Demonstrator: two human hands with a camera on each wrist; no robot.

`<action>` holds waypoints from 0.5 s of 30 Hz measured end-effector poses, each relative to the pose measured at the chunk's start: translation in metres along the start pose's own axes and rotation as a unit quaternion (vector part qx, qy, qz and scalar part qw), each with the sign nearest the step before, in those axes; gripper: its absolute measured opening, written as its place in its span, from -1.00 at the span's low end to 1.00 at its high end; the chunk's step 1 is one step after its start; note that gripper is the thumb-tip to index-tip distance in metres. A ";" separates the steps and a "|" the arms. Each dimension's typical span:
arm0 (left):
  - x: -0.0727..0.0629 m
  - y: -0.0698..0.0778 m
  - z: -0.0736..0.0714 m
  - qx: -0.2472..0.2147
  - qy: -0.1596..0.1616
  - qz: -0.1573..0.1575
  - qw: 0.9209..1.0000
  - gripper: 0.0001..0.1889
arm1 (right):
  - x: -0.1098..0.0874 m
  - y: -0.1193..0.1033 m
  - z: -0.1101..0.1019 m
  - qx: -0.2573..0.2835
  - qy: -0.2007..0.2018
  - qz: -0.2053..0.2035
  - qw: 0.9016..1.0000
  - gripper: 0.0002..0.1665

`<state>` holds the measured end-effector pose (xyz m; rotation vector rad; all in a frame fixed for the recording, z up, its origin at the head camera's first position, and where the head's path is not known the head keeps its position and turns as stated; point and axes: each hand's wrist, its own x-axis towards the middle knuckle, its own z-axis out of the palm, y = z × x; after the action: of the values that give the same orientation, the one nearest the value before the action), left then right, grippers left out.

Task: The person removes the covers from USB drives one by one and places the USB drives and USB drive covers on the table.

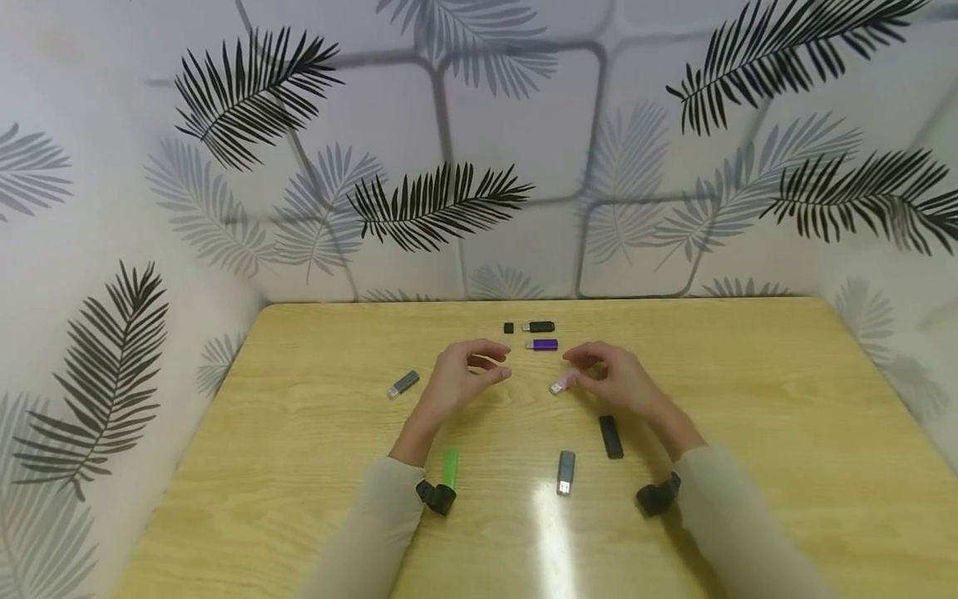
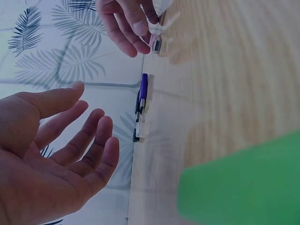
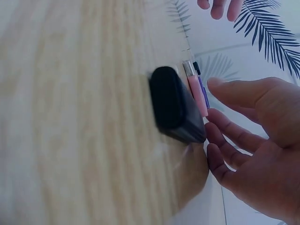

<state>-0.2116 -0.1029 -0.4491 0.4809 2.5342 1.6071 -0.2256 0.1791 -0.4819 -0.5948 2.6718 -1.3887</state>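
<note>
My right hand (image 1: 619,378) hovers low over a pink USB stick (image 1: 561,382), thumb and forefinger apart. In the right wrist view the pink stick (image 3: 198,95) lies flat on the table, its far end close to the fingertips. Opposite it, my left hand (image 1: 455,378) is held above the table with loosely bent, parted fingers and nothing between them. Behind the hands lie a purple USB stick (image 1: 545,344), a black USB stick (image 1: 540,327) with its metal plug bare, and a small black cap (image 1: 509,328).
A grey USB stick (image 1: 404,384) lies left of the left hand. Nearer the front are a green stick (image 1: 450,466) beside the left wrist, another grey USB stick (image 1: 565,472) and a black stick (image 1: 610,437). A leaf-patterned cloth (image 1: 516,249) hangs behind the wooden table (image 1: 299,499).
</note>
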 end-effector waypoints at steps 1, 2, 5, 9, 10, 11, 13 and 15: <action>-0.003 -0.001 0.001 -0.003 0.003 0.000 1.000 -0.69 | -0.001 0.000 0.001 0.001 -0.004 0.001 1.000 -0.64; -0.006 -0.001 0.002 -0.007 0.005 -0.002 1.000 -0.69 | -0.002 0.000 0.002 0.003 -0.008 0.003 1.000 -0.64; -0.013 -0.004 0.006 -0.009 0.009 -0.012 1.000 -0.70 | -0.005 0.001 0.004 0.002 -0.015 0.006 1.000 -0.64; -0.020 -0.007 0.011 -0.008 0.008 -0.019 1.000 -0.71 | -0.006 0.001 0.006 -0.010 -0.014 0.000 1.000 -0.68; -0.021 -0.008 0.012 -0.008 0.007 -0.018 1.000 -0.71 | -0.007 0.002 0.006 -0.013 -0.017 -0.001 1.000 -0.69; -0.022 -0.008 0.013 -0.008 0.005 -0.018 1.000 -0.71 | -0.007 0.002 0.006 -0.016 -0.019 -0.002 1.000 -0.71; -0.024 -0.008 0.015 -0.008 0.002 -0.014 1.000 -0.72 | -0.008 0.001 0.006 -0.024 -0.026 0.004 0.999 -0.74; -0.026 -0.007 0.018 -0.009 -0.002 -0.008 1.000 -0.72 | -0.010 0.000 0.005 -0.030 -0.033 0.007 0.999 -0.76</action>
<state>-0.1841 -0.0978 -0.4652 0.4599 2.5125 1.6207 -0.2147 0.1791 -0.4859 -0.6157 2.6679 -1.2670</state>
